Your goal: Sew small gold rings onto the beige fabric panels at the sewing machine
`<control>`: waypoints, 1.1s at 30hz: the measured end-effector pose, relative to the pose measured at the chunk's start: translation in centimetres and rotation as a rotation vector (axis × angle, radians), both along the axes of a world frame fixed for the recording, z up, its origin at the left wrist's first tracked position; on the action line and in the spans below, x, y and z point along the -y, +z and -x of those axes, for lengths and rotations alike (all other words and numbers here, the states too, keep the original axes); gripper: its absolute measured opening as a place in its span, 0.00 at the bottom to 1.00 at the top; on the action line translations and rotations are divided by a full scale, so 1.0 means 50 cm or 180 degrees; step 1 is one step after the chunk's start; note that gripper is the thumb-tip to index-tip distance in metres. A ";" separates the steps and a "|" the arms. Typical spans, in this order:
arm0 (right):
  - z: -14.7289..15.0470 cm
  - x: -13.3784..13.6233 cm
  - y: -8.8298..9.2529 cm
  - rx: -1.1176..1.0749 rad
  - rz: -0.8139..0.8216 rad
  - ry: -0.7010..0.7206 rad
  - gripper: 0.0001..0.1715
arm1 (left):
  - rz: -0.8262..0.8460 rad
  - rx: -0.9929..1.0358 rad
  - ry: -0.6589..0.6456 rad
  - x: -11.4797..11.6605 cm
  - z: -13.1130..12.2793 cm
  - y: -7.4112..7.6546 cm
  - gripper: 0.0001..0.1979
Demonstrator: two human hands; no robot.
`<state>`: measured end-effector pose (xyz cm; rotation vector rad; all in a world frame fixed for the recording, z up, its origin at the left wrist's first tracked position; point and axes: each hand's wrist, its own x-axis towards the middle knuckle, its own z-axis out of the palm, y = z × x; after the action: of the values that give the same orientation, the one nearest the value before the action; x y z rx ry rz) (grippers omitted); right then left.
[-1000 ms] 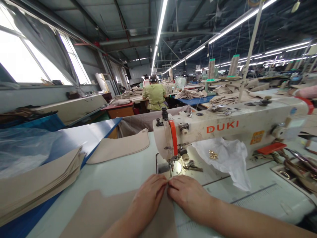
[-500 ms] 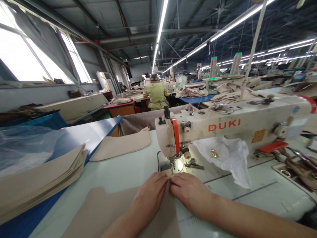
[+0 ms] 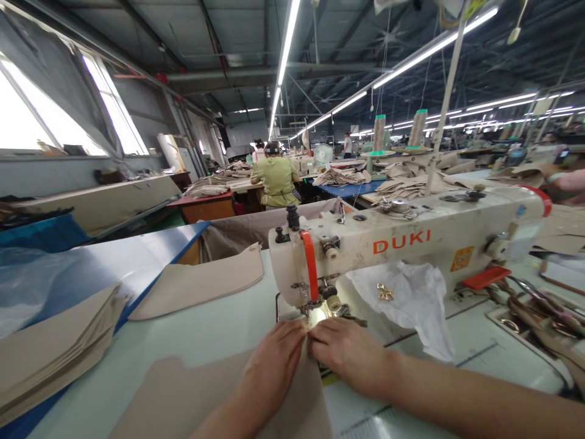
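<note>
The left hand (image 3: 276, 360) and the right hand (image 3: 350, 353) meet at the needle end of the machine (image 3: 356, 241), fingers closed and pinching the far end of the panel (image 3: 183, 390) between them. The thumbs are hidden. The panel lies flat on the near left of the table (image 3: 210, 332), running under the left hand and up to the needle.

Against half a second ago, the hands have come closer to the needle: they now hide the near part of the bright plate (image 3: 316, 316), and the right one partly covers the metal tool (image 3: 354, 317) beside it. A dark slot with a yellow strip (image 3: 329, 379) now shows below the right hand. The view has swung slightly, so the machine appears farther left, and a pink sleeve (image 3: 571, 180) has come into sight at the far right.

The white cloth (image 3: 415, 317) with its gold fittings (image 3: 384, 292) rests in the same place, right of the needle, and the tray (image 3: 525, 342) is beyond it on the right. The second piece (image 3: 201, 280) and the stack (image 3: 50, 353) on the left lie as they did.
</note>
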<state>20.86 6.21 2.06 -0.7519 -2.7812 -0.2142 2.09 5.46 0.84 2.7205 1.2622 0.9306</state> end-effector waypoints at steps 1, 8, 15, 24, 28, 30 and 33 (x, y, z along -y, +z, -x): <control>-0.002 -0.004 0.000 -0.0003 0.0029 -0.0018 0.05 | 0.0000 0.0005 0.0012 -0.007 -0.001 -0.001 0.11; -0.004 -0.019 -0.012 -0.0267 0.0314 -0.0078 0.06 | -0.0005 -0.0002 -0.0048 -0.029 0.000 -0.006 0.11; -0.004 -0.021 -0.012 -0.0274 0.0361 -0.0101 0.06 | -0.0023 0.0076 -0.0013 -0.035 0.003 -0.009 0.11; -0.001 -0.023 -0.023 -0.0344 0.0308 -0.0096 0.07 | 0.0077 0.0152 -0.0012 -0.039 0.006 -0.007 0.10; 0.001 -0.025 -0.022 -0.0330 0.0293 -0.0121 0.06 | 0.0125 0.0199 -0.0026 -0.042 0.008 -0.008 0.10; 0.002 -0.027 -0.022 -0.0309 0.0282 -0.0143 0.06 | 0.0143 0.0207 -0.0057 -0.041 0.006 -0.005 0.10; 0.005 -0.026 -0.023 -0.0311 0.0282 -0.0160 0.06 | 0.0178 0.0202 -0.0080 -0.039 0.004 0.001 0.10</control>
<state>20.61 7.54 0.91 -0.8312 -2.6965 -0.0618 1.89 7.42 0.90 2.6362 1.2211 0.9561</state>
